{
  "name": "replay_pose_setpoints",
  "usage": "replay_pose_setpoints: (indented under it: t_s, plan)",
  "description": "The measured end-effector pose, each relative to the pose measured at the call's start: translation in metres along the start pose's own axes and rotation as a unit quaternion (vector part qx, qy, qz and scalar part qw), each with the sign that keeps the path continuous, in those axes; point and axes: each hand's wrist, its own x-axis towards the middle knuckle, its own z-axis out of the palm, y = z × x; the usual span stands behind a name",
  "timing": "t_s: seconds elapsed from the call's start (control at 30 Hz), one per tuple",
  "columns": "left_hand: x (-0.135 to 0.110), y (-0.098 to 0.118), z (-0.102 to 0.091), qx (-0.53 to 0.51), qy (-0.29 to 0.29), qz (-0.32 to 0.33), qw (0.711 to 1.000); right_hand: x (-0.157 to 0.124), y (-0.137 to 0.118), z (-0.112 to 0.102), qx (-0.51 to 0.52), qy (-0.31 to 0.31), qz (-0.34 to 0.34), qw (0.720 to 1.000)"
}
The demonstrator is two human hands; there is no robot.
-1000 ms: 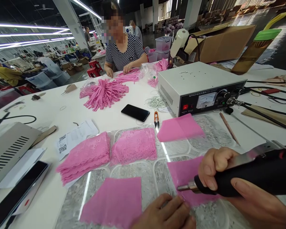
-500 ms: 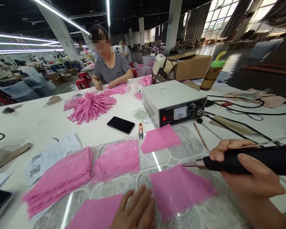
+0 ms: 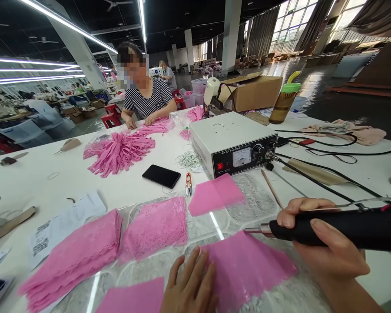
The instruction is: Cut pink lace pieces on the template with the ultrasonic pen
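Note:
My right hand [image 3: 326, 243] is wrapped round a black corded hand tool [image 3: 339, 226] with a thin metal tip. That tip meets the upper corner of a pink fabric piece [image 3: 244, 269] lying on the clear plastic sheet [image 3: 211, 256]. Flat and with fingers extended, my left hand [image 3: 190, 282] rests at the left edge of the same piece. Another pink piece [image 3: 133, 298] lies left of that hand. Farther up the sheet are two pink fabric stacks, a left stack [image 3: 74, 256] and a middle stack [image 3: 156, 228], plus a single pink piece [image 3: 217, 194].
A grey control box [image 3: 234, 143] with cables stands behind the sheet. Near it lie orange thread snips [image 3: 188, 184], a phone [image 3: 161, 175] and a heap of pink strips [image 3: 117, 152]. A bottle [image 3: 284, 103] stands back right. Across the table, a co-worker [image 3: 148, 100] handles pink strips.
My left hand has slid onto the left edge of the pink piece under the tool. The tool tip stays at that piece's upper corner. The whole view has shifted slightly.

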Motion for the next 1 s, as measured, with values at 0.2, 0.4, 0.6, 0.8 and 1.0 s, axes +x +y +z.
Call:
replay_pose_setpoints:
  t_s: [0.2,0.4,0.6,0.8,1.0]
  plan:
    - [0.001,0.000,0.002,-0.006,0.021,-0.013,1.000,-0.002,0.002,-0.002,-0.008,-0.026,-0.018,0.999]
    - [0.005,0.003,-0.002,0.009,0.007,-0.006,1.000,-0.001,0.003,-0.006,-0.024,-0.024,-0.022,0.999]
    - [0.008,0.000,-0.008,0.018,-0.010,0.017,1.000,-0.004,-0.001,0.002,-0.016,0.020,0.010,1.000]
    - [0.007,-0.002,-0.011,0.040,-0.033,0.034,0.998,-0.010,0.004,0.003,-0.004,-0.033,0.042,0.999]
    - [0.007,0.000,-0.011,0.035,-0.035,0.029,0.998,-0.013,0.006,0.003,0.000,-0.039,0.055,0.998]
